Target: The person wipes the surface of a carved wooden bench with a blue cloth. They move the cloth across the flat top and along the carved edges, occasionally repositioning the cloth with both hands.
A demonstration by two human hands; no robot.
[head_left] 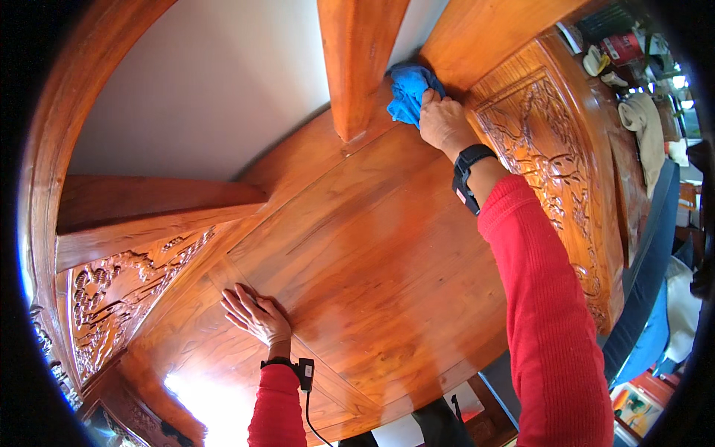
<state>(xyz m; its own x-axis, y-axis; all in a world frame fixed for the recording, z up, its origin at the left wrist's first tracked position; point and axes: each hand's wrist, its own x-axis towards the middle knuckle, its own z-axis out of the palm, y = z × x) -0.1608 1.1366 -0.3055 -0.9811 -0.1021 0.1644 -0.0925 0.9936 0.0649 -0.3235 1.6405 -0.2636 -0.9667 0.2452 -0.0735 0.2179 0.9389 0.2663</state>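
A bunched blue cloth [410, 94] is gripped in my right hand [444, 122]. The cloth touches the polished wooden seat [368, 246] at its back corner, between an upright wooden back slat [357, 67] and a carved side panel [544, 151]. My left hand [260, 319] rests on the seat's left part, palm down and fingers apart, holding nothing. Both wrists wear black straps, and a cable runs from the device on the left one.
Another carved panel [123, 296] and a wooden rail [162, 220] bound the left side. Beyond the right panel lie a beige cloth [642, 128], a red box [621, 47] and dark blue upholstery [642, 251]. Strong glare covers the seat's lower left.
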